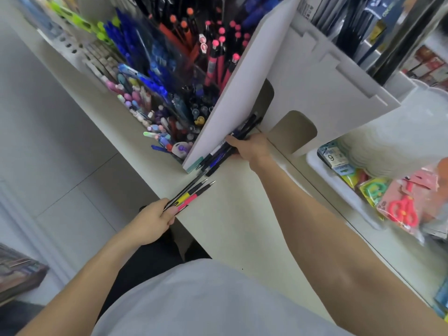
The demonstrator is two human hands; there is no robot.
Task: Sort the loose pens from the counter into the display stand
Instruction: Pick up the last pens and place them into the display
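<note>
My left hand [155, 220] grips a small bundle of pens [191, 194] with yellow, pink and black barrels, tips pointing up and to the right over the counter's edge. My right hand [249, 147] reaches to a pile of dark blue and black loose pens [225, 151] that lie on the white counter [232, 214] against the side wall of the white display stand [232, 93]. Its fingers curl round some of them. The stand's compartments hold several blue, pink, red and pastel pens [155, 76].
A white tray [339, 185] of packaged stationery with red scissors [403, 209] sits at the right. A second white stand [322, 76] with arched cut-outs rises behind my right hand. The floor lies beyond the counter's left edge.
</note>
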